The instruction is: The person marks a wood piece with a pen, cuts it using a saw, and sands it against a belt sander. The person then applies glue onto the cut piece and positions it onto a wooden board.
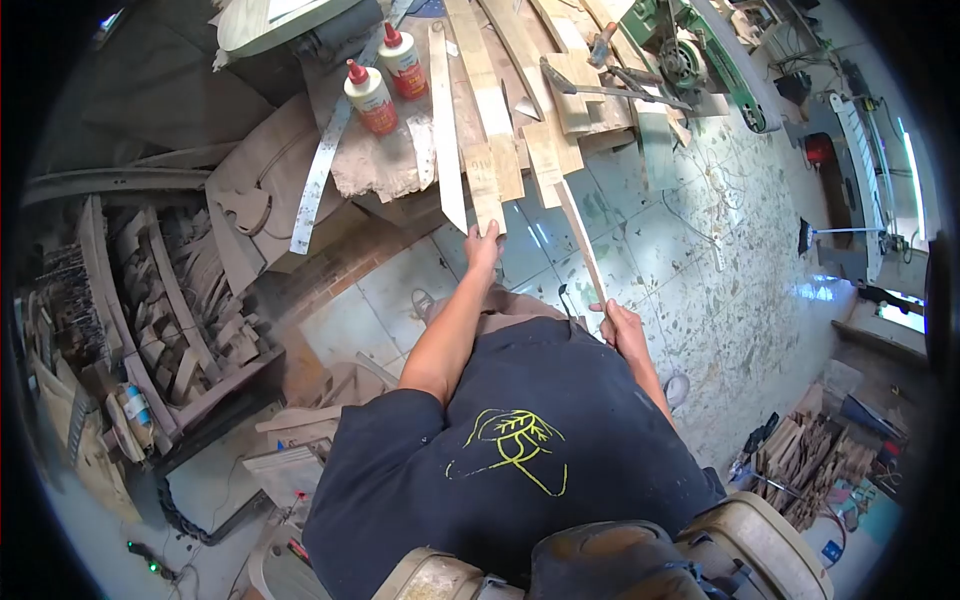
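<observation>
My left hand (pixel 483 248) is closed round the near end of a short, pale wooden board (pixel 484 190), which lies against longer boards at the bench edge. In my right hand (pixel 622 327) is the near end of a thin wooden strip (pixel 580 235), its fingers wrapped round it. The strip's far end reaches a short board piece (pixel 543 160) on the bench. Left of my left hand, a narrow pointed wooden slat (pixel 446 130) juts over the bench edge. Several long boards (pixel 489 95) lie side by side beyond my hands.
Two red-capped glue bottles (pixel 371 100) stand on the workbench (pixel 375 165), near a metal ruler (pixel 318 185). A bar clamp (pixel 620 92) lies across boards at right, beside a green machine (pixel 690 55). Wood offcuts fill a rack (pixel 190 340) at left; more scraps (pixel 810 460) lie lower right.
</observation>
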